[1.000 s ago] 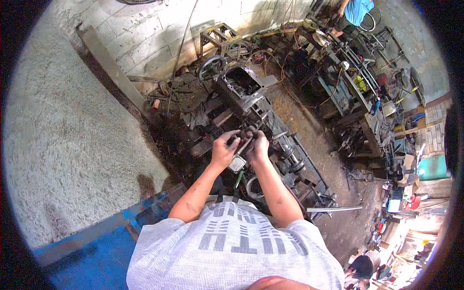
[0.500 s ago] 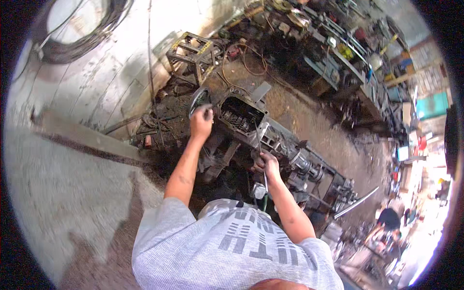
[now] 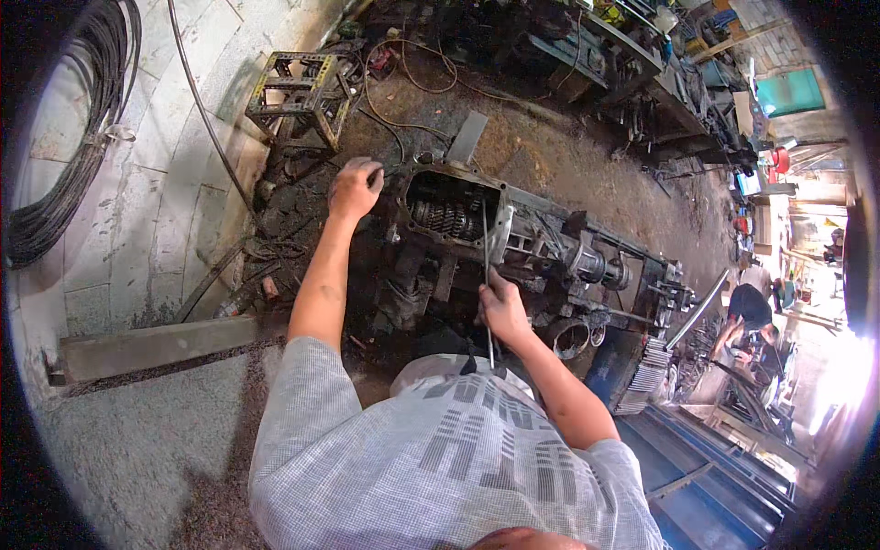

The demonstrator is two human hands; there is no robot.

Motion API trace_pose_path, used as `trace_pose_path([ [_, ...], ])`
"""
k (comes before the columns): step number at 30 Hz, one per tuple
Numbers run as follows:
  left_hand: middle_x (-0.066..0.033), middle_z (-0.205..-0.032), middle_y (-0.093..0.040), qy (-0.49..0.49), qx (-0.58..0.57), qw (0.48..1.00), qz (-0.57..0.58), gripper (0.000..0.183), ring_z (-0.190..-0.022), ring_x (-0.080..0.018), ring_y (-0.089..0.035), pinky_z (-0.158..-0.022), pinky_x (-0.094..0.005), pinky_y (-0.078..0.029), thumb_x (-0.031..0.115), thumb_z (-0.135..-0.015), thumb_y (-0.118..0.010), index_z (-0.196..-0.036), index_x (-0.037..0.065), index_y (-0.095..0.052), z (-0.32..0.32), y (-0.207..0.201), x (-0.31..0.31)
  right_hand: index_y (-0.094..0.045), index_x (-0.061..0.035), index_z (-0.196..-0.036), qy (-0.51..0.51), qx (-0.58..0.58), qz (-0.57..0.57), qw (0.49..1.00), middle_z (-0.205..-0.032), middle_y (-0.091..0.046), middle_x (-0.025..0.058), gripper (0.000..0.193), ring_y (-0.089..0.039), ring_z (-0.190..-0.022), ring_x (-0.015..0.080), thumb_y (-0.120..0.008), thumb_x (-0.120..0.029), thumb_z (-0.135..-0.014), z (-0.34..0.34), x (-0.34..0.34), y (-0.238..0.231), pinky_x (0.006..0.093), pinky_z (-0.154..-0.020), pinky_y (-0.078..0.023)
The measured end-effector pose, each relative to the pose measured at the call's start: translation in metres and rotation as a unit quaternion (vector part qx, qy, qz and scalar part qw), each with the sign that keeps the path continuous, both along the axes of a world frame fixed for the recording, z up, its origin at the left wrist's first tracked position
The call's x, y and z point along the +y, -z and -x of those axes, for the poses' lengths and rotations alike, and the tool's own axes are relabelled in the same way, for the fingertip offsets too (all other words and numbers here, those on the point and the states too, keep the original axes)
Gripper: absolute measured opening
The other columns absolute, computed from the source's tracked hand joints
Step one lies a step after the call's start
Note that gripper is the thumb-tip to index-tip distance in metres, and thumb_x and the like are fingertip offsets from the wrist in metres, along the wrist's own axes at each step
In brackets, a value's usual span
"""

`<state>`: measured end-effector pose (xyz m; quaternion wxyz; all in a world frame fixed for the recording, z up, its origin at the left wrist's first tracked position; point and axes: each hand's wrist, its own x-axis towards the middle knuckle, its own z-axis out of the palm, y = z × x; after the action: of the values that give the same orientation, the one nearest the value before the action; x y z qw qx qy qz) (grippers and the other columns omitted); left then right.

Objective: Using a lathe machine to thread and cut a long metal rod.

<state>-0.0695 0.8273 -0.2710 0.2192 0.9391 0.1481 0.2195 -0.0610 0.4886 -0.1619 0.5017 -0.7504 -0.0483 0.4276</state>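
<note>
Below me lies an open, oily gearbox housing (image 3: 449,246), with several dark gears (image 3: 446,220) showing inside. My right hand (image 3: 505,307) is closed around a long thin metal rod (image 3: 487,246). The rod's far end reaches into the housing's right side, and its near end runs back toward my shirt. Left of the housing, my left hand (image 3: 352,191) is curled round a dark, knob-like handle (image 3: 376,177); what it joins is hidden under the hand.
A worn metal stool frame (image 3: 295,96) stands far left, near a wall with coiled cable (image 3: 78,128). Shafts and machine parts (image 3: 596,266) extend right of the housing. A cluttered workbench (image 3: 632,69) lines the far side. Another person (image 3: 747,316) crouches at far right.
The view has shifted. My left hand has moved up and away from me, still curled, and the shiny wheel rim beside it no longer shows. My right hand remains on the rod.
</note>
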Motion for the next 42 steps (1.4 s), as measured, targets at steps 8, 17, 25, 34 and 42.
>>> trace_pose_path([
  [8, -0.0171, -0.097, -0.065, -0.041, -0.062, 0.995, 0.072, 0.022, -0.097, -0.0341, -0.061, -0.081, -0.0421, -0.05, 0.019, -0.074, -0.069, -0.089, 0.002, -0.067, 0.018, -0.005, -0.01, -0.036, 0.0093, -0.132, -0.033, -0.043, -0.031, 0.998, -0.055, -0.046, 0.0002, 0.042, -0.045, -0.045, 0.0107, -0.045, -0.006, -0.094, -0.005, 0.002, 0.018, 0.0281, -0.044, -0.04],
  [17, -0.0158, -0.094, -0.066, -0.031, -0.059, 0.99, 0.126, 0.02, -0.092, -0.0338, -0.062, -0.08, -0.0413, -0.049, 0.017, -0.079, -0.066, -0.089, 0.0, -0.067, 0.015, -0.012, -0.004, -0.049, 0.0015, -0.123, -0.204, -0.239, 0.158, 0.936, -0.094, -0.062, 0.0261, 0.042, -0.061, -0.092, 0.0391, -0.055, -0.015, -0.084, -0.023, -0.069, 0.021, 0.0449, -0.079, -0.049],
  [25, -0.0149, -0.092, -0.066, -0.009, -0.046, 0.994, 0.098, 0.016, -0.091, -0.0323, -0.061, -0.08, -0.0396, -0.049, 0.014, -0.081, -0.064, -0.089, 0.001, -0.067, 0.002, -0.037, -0.005, -0.066, -0.0103, -0.099, -0.311, -0.436, 0.344, 0.772, -0.078, -0.065, 0.0163, 0.026, -0.065, -0.071, 0.0335, -0.058, -0.009, -0.074, -0.06, -0.014, -0.084, 0.0434, -0.061, -0.052],
  [34, -0.015, -0.092, -0.065, 0.046, -0.044, 0.995, 0.078, 0.016, -0.09, -0.0328, -0.061, -0.08, -0.0406, -0.049, 0.015, -0.082, -0.063, -0.09, 0.001, -0.066, -0.016, -0.038, 0.007, -0.069, -0.0093, -0.07, -0.417, -0.458, 0.35, 0.703, -0.075, -0.068, 0.0121, 0.01, -0.068, -0.07, 0.029, -0.059, -0.01, -0.072, -0.079, 0.047, -0.101, 0.0395, -0.058, -0.054],
  [42, -0.0145, -0.092, -0.065, 0.061, -0.003, 0.997, 0.054, 0.017, -0.092, -0.0322, -0.06, -0.081, -0.041, -0.048, 0.016, -0.081, -0.062, -0.089, 0.002, -0.066, -0.014, -0.033, 0.008, -0.071, -0.0113, -0.07, -0.464, -0.526, 0.303, 0.646, -0.072, -0.068, 0.0097, 0.008, -0.068, -0.07, 0.0263, -0.063, -0.013, -0.07, -0.079, 0.116, -0.095, 0.0371, -0.058, -0.054],
])
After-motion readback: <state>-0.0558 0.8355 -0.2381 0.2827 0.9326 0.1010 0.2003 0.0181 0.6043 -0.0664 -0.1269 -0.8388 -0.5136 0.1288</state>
